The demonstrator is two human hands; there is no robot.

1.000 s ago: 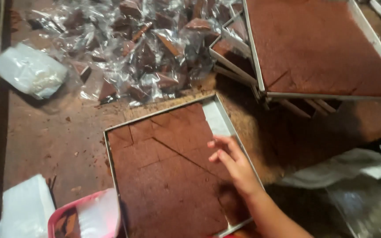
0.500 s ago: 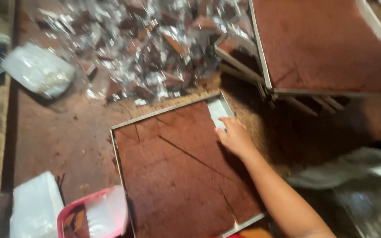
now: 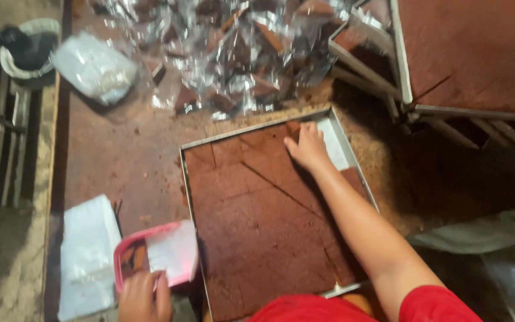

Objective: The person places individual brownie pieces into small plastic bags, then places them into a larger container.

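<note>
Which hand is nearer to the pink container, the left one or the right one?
Left. The left hand touches the pink container at its lower edge. The right hand is far from it, at the top corner of the cake tray.

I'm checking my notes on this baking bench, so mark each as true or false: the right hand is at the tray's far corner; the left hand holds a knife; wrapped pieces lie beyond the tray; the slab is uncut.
1. The right hand is at the far corner of the metal tray. True.
2. The left hand holds a knife. False: it touches a pink tub.
3. Wrapped pieces lie beyond the tray. True.
4. The brown slab is uncut. False: cut lines cross it.
</note>
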